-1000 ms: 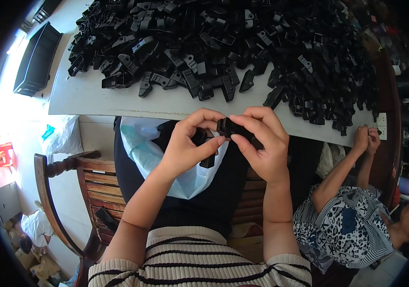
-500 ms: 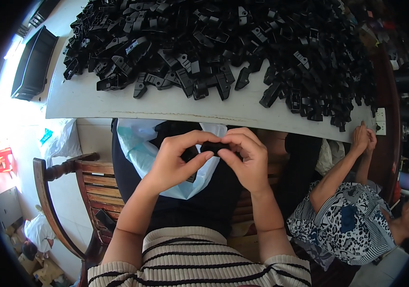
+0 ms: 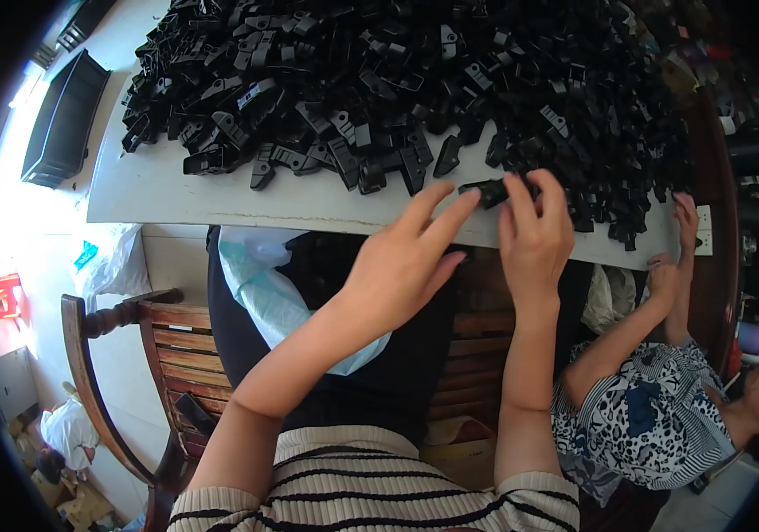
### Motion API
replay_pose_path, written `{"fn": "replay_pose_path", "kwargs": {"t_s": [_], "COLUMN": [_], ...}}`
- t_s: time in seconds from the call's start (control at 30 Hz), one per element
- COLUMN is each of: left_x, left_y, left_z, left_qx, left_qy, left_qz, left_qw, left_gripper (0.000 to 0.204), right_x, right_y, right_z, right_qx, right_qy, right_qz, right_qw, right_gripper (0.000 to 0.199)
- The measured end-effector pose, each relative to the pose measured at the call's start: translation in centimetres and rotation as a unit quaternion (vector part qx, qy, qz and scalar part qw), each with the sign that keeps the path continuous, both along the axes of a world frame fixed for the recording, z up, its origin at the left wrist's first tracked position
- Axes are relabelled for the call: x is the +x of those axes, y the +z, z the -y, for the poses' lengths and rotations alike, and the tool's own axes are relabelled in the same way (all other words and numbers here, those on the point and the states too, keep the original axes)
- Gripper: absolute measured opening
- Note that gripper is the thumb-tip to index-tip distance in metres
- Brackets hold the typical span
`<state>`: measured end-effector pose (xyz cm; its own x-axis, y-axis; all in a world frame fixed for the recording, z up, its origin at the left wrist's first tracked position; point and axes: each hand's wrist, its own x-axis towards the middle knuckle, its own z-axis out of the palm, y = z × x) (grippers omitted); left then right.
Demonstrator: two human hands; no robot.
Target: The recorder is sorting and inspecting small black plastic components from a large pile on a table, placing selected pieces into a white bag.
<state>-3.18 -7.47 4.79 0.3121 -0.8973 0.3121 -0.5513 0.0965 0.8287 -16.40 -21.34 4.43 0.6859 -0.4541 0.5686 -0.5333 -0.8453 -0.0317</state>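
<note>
A heap of black parts (image 3: 415, 80) fills the top of the frame, spilling across the board (image 3: 176, 195) so every piece lies within reach. At centre right my right hand (image 3: 535, 235) pinches one part (image 3: 490, 189) at the heap's edge. My left hand (image 3: 402, 262) hovers beside it, fingers spread, holding nothing.

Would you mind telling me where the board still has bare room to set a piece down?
A bare strip runs along the white board's near edge, widest left, below the pile of black plastic parts. Right of the right hand, parts crowd to the edge.
</note>
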Motion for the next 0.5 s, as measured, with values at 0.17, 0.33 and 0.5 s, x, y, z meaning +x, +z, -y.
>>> {"fn": "replay_pose_path", "kwargs": {"t_s": [0.17,0.33,0.5], "left_x": [0.1,0.6,0.5], "left_y": [-2.2,-1.9,-2.2], "left_z": [3.6,2.7,0.1], "left_qx": [-0.071,-0.076,-0.072], "left_qy": [0.038,0.031,0.019], "left_qz": [0.051,-0.022,-0.039], "left_qw": [0.995,0.996,0.996], "left_gripper": [0.048,0.039,0.035], "right_x": [0.8,2.3,4.0], "right_y": [0.8,1.4,0.7], "right_z": [-0.7,3.3,5.2], "right_qx": [0.090,0.048,-0.016], "right_qy": [0.110,0.057,0.052], "right_qz": [-0.001,-0.045,-0.141], "right_qw": [0.990,0.996,0.988], "right_gripper": [0.036,0.038,0.033]}}
